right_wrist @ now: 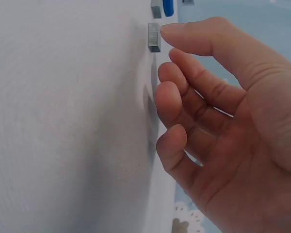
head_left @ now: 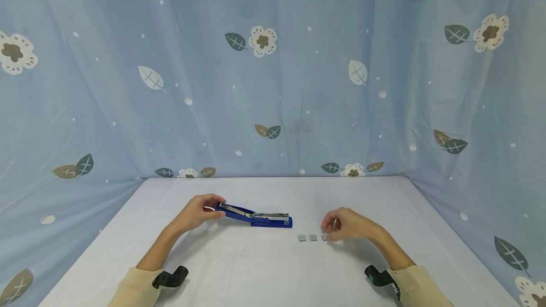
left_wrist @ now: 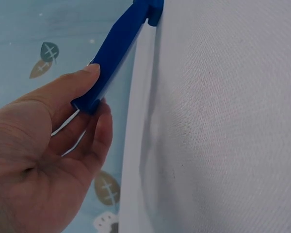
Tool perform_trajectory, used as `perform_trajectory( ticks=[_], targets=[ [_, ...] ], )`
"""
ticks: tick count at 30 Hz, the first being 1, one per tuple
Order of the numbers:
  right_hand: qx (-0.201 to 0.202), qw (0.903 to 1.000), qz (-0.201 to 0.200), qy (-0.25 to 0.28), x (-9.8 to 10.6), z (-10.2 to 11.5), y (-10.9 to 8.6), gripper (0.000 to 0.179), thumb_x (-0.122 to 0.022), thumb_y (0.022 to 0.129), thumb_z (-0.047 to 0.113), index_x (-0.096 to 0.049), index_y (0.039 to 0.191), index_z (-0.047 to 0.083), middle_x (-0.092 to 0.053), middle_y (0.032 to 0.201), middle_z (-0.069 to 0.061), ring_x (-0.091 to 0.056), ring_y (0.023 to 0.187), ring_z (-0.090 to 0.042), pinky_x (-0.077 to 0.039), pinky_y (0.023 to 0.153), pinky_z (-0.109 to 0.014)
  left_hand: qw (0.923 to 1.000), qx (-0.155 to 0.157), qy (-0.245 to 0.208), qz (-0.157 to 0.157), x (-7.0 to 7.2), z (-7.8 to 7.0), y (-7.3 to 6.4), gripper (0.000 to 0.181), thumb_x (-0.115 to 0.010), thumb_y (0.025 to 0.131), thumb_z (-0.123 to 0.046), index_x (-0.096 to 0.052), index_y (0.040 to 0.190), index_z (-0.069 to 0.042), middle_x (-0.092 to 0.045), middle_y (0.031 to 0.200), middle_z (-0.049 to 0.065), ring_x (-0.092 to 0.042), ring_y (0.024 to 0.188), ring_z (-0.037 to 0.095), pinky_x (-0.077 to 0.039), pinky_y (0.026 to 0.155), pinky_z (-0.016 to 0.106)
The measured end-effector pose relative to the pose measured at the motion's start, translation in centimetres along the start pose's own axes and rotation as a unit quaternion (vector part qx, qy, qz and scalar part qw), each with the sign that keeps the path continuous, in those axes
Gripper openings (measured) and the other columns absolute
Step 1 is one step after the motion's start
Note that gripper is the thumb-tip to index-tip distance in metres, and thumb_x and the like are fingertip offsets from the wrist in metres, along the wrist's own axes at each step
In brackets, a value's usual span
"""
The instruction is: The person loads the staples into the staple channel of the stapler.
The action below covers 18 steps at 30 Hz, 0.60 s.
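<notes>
A blue stapler (head_left: 271, 222) lies folded wide open on the white table, its metal magazine showing. My left hand (head_left: 202, 213) pinches the end of the stapler's raised top arm between thumb and fingers; in the left wrist view this blue arm (left_wrist: 117, 53) slants up from the fingertips. To the right of the stapler, three small grey blocks of staples (head_left: 313, 238) stand in a row. Over the rightmost block my right hand (head_left: 347, 224) hovers with bent, parted fingers. In the right wrist view its thumb tip is right at the ridged staple block (right_wrist: 154, 38), with the other fingers apart from it.
A white cloth covers the table (head_left: 256, 269). Behind it and along both sides hangs a blue curtain (head_left: 298, 84) with leaves and flowers. Black wrist cameras (head_left: 170, 277) sit at both cuffs, close above the table.
</notes>
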State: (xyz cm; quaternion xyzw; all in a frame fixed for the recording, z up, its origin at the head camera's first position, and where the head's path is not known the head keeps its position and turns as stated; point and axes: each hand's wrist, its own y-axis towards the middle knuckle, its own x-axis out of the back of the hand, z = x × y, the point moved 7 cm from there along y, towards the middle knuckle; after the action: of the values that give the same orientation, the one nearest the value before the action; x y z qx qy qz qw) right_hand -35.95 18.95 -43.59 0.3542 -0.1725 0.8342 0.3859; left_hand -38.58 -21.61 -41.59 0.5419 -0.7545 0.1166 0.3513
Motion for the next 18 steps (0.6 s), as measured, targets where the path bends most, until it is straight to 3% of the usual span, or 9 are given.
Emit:
perform_trajectory(
  ticks=[18],
  targets=[
    [0.035, 0.9979, 0.019, 0.051, -0.65, -0.4, -0.22, 0.018, -0.077, 0.082, 0.012, -0.07, 0.097, 0.003, -0.068, 0.085, -0.01, -0.055, 0.07, -0.005, -0.044, 0.061, -0.017, 1.0, -0.002, 0.0, -0.002, -0.14, 0.38, 0.21, 0.043, -0.077, 0.085, -0.028, -0.066, 0.119, -0.004, -0.071, 0.105, 0.008, -0.065, 0.093, 0.011, -0.053, 0.079, 0.022]
  ],
)
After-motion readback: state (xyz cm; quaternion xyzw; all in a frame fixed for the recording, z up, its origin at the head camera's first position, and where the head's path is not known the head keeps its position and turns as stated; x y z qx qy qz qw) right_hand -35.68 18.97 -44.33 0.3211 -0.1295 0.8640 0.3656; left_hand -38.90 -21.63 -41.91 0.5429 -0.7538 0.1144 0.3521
